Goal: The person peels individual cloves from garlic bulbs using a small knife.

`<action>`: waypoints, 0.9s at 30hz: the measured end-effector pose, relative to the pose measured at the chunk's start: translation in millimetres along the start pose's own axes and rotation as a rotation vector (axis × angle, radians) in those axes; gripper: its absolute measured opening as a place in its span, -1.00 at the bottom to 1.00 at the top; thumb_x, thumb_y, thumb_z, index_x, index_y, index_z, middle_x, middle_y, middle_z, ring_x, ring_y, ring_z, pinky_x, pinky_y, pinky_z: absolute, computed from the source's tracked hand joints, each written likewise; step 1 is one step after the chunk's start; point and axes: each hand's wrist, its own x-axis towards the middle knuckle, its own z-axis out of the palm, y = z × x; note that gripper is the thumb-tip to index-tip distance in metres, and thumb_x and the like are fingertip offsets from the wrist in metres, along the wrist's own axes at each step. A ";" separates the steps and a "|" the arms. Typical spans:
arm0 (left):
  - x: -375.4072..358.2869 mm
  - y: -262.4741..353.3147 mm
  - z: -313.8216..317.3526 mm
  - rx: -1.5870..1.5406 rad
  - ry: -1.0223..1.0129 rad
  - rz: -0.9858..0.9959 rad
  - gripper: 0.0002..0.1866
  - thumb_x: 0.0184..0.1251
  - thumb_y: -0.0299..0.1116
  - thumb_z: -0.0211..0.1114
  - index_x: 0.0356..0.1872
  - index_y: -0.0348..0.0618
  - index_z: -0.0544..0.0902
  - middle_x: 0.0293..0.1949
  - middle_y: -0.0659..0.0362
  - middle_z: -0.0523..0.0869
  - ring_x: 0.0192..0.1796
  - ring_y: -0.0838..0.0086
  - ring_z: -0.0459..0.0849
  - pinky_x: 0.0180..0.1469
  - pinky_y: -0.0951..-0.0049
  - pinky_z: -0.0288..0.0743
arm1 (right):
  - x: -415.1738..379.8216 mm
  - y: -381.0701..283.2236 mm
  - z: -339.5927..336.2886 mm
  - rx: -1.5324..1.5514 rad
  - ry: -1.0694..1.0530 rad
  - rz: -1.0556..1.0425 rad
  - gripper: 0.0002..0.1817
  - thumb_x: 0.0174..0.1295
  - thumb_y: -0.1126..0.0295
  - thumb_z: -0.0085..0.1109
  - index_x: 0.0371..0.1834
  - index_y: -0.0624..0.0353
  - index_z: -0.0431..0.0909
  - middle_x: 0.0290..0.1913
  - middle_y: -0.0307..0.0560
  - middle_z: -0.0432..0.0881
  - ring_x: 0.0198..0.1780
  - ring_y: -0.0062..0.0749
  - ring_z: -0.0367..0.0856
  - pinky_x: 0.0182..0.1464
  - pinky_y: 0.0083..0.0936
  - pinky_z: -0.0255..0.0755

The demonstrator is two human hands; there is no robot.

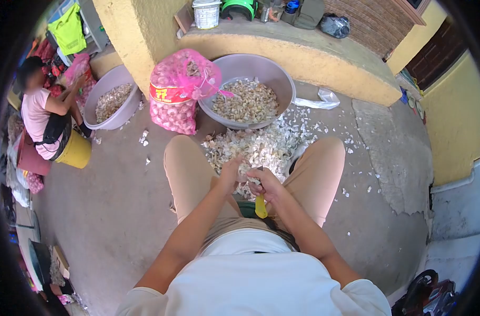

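My left hand is closed around a whitish garlic bulb between my knees. My right hand touches the bulb from the other side and is wrapped round a knife with a yellow handle; its blade is hard to make out. Below and beyond both hands, a heap of white garlic skins lies on the floor. Behind the heap stands a large grey basin holding many loose cloves. A pink mesh sack of garlic bulbs leans beside the basin.
At the left, a person sits on a yellow bucket beside another grey basin. A white plastic bag lies by the low yellow ledge. A white pail stands on the ledge.
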 end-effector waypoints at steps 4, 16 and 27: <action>1.2 -1.8 -1.0 -0.129 -0.079 -0.056 -0.67 0.30 -0.07 -0.08 -0.30 -0.13 0.47 -0.62 0.21 0.51 -0.70 0.51 0.44 -0.75 0.57 0.25 | -6.4 0.0 1.4 0.097 -0.055 -0.053 -0.83 0.10 0.31 0.02 -0.37 0.18 0.36 -0.82 -0.31 0.20 -0.83 -0.66 0.10 -0.75 -0.70 0.05; 33.3 -31.5 -7.7 -0.186 -0.146 -0.046 -0.61 0.22 -0.41 -0.08 0.10 -0.18 0.22 -0.06 0.03 0.37 -0.03 0.25 0.45 -0.06 0.16 0.47 | -11.4 22.0 -65.7 0.108 0.273 0.112 -0.79 0.18 0.24 -0.04 -0.24 0.12 0.34 -0.65 -0.30 0.29 -0.73 -0.61 0.16 -0.67 -0.67 0.12; 22.0 -25.5 -14.1 -0.309 -0.051 0.043 -0.63 0.24 -0.47 -0.11 0.11 -0.10 0.25 -0.05 0.07 0.39 -0.03 0.31 0.46 -0.01 0.18 0.43 | -33.5 29.5 -29.1 -0.526 0.181 -0.090 -0.76 0.27 0.28 -0.14 -0.09 0.17 0.33 -0.57 -0.27 0.34 -0.62 -0.64 0.28 -0.58 -0.69 0.21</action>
